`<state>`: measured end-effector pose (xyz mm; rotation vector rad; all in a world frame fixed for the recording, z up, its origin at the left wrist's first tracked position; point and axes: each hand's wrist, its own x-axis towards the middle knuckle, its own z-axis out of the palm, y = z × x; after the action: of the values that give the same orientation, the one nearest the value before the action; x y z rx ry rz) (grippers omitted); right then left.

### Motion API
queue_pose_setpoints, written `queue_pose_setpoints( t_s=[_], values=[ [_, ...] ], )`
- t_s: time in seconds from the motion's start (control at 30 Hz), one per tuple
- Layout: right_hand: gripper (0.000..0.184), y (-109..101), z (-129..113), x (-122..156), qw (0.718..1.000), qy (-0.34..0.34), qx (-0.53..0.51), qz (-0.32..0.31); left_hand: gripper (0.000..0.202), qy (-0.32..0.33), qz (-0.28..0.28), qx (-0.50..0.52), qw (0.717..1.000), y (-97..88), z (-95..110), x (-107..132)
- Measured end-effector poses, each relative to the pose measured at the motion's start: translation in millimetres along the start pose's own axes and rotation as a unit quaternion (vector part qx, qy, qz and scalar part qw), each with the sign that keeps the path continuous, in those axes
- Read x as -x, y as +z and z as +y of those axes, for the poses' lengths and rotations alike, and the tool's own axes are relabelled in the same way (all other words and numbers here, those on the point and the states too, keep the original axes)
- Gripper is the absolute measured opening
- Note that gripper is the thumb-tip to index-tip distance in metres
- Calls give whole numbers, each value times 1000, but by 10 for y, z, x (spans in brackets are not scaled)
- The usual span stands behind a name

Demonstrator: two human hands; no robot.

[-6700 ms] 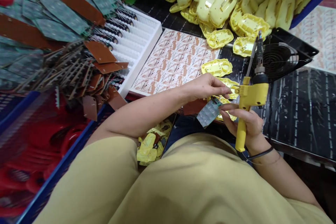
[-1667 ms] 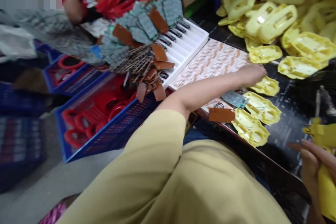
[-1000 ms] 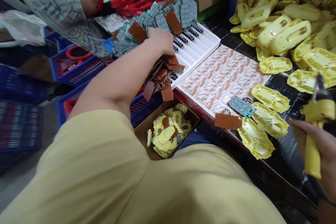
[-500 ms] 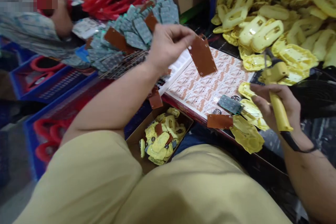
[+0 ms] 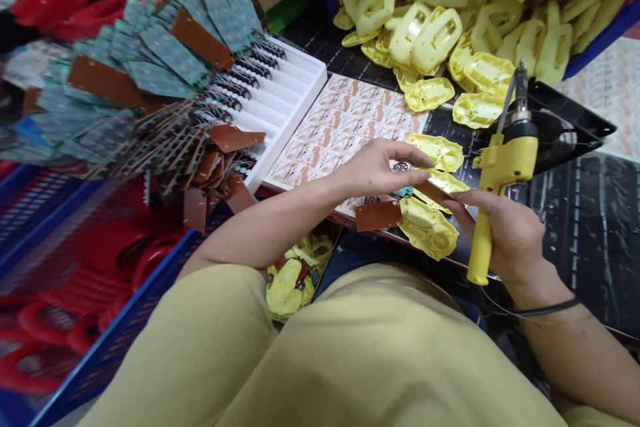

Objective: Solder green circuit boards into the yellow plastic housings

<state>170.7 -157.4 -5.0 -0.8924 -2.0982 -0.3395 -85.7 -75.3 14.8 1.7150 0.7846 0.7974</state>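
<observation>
Between the thumb and fingers of my left hand (image 5: 383,165) is a brown circuit board (image 5: 434,192), seen nearly edge-on. My right hand (image 5: 510,230) is closed around the handle of a yellow soldering gun (image 5: 507,157), its metal tip pointing up and away. Fingertips of that hand also touch the board's right end. Below the hands lie yellow plastic shells: one shell (image 5: 433,230) near the table edge, partly over a second brown board (image 5: 379,215), and another shell (image 5: 440,152) behind. A small green board (image 5: 404,191) is mostly hidden by my left hand.
At left, a white ribbed tray (image 5: 295,90) holds wired parts beside piled circuit boards (image 5: 165,47). Yellow shells (image 5: 425,30) fill a blue bin behind. Red parts (image 5: 115,260) lie in a blue crate at lower left. A black stand (image 5: 565,123) is at right.
My left hand has carried the brown board right and down to meet my right hand. The soldering gun's tip now points upward. The camera view has turned to the right.
</observation>
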Motion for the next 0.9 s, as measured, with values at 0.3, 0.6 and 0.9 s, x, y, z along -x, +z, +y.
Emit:
queue_pose_setpoints(
  t_s=[0.3, 0.6, 0.9],
  values=[
    [35, -16, 118, 367, 999, -24, 5, -45, 32, -160, 128, 306, 930, 240, -64, -37],
    [31, 49, -103, 119, 994, 87, -10, 63, 37, -118, 164, 337, 919, 302, -69, -28],
    [24, 169, -226, 106, 990, 112, -24, 87, 18, -101, 166, 341, 920, 410, -12, -94]
  ],
)
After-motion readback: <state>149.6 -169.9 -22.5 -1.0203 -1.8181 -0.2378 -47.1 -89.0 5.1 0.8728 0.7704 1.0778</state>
